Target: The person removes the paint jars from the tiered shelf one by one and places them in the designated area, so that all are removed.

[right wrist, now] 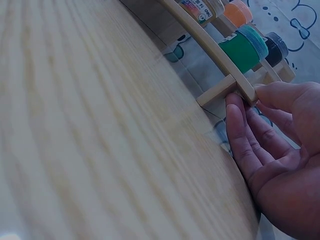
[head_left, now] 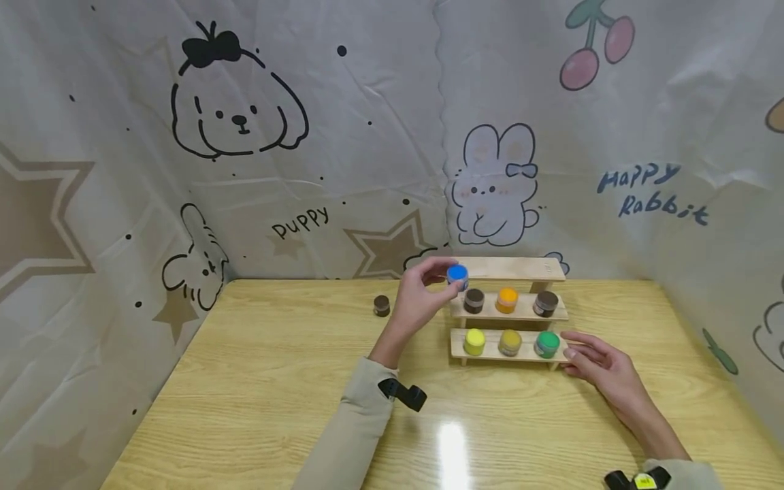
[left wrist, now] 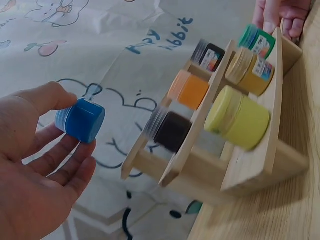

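My left hand (head_left: 418, 294) pinches a small blue paint jar (left wrist: 86, 120) between thumb and fingers, at the left end of the top step of a three-step wooden rack (head_left: 502, 268). In the left wrist view the jar is apart from the rack. On the middle step stand a dark jar (head_left: 474, 301), an orange jar (head_left: 506, 300) and a second dark jar (head_left: 545, 304). The lowest step bears a yellow jar (head_left: 474, 342), an ochre jar (head_left: 510, 343) and a green jar (right wrist: 243, 49). With thumb and fingers, my right hand (right wrist: 275, 135) grips the lowest step's right end.
Left of the rack, a dark brown jar (head_left: 382, 306) stands alone on the wooden table (head_left: 275, 381). A printed cloth (head_left: 380, 136) with cartoon drawings hangs behind the table and along its sides.
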{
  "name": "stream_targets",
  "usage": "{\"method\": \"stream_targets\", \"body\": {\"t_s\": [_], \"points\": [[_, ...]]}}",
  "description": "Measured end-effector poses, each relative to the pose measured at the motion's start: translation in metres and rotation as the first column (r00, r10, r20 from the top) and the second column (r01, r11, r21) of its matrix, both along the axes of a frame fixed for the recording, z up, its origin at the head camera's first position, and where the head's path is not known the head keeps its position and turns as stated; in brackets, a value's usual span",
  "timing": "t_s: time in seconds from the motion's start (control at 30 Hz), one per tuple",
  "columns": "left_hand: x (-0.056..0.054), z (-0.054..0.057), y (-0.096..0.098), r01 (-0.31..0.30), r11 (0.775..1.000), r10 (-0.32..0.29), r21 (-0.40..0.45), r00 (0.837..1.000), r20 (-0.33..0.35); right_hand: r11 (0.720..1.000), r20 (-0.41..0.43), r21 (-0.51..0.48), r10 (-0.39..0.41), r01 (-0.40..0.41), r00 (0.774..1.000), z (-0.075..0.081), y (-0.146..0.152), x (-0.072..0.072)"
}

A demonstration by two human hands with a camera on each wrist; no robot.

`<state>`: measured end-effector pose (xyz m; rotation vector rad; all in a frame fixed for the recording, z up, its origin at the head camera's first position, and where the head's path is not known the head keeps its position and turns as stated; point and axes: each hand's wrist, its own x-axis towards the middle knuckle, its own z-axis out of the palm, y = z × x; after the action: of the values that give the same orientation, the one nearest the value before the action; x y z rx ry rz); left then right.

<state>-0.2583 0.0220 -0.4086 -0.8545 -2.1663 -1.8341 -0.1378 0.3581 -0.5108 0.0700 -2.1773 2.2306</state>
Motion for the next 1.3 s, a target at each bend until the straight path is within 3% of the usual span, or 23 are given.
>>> {"method": "stream_targets", "body": {"t_s": [0.33, 0.6, 0.77, 1.0, 1.3], "points": [[0.009, -0.004, -0.044, -0.066, 0.998, 0.067, -0.023, 0.997, 0.028, 1.0, 0.031, 0.022, -0.014, 0.013, 0.999, 0.005, -0.001, -0.003], [0.01, -0.019, -0.079, -0.14, 0.99, 0.14, -0.013, 0.988, 0.062, 1.0, 0.018, -0.02, -0.007, 0.007, 1.0, 0.001, 0.002, 0.002], [0.008, -0.028, -0.1, -0.17, 0.985, 0.168, 0.013, 0.982, 0.087, 0.999, 0.006, -0.046, 0.01, -0.01, 1.0, -0.004, 0.003, 0.004], [0.006, -0.034, -0.122, -0.244, 0.97, 0.242, 0.005, 0.963, 0.122, 0.998, -0.007, -0.053, 0.015, -0.015, 1.0, -0.008, 0.002, 0.004], [-0.008, -0.054, -0.14, -0.286, 0.958, 0.28, 0.011, 0.944, 0.176, 0.999, -0.03, -0.029, 0.027, -0.028, 0.999, -0.003, 0.001, 0.0]]}}
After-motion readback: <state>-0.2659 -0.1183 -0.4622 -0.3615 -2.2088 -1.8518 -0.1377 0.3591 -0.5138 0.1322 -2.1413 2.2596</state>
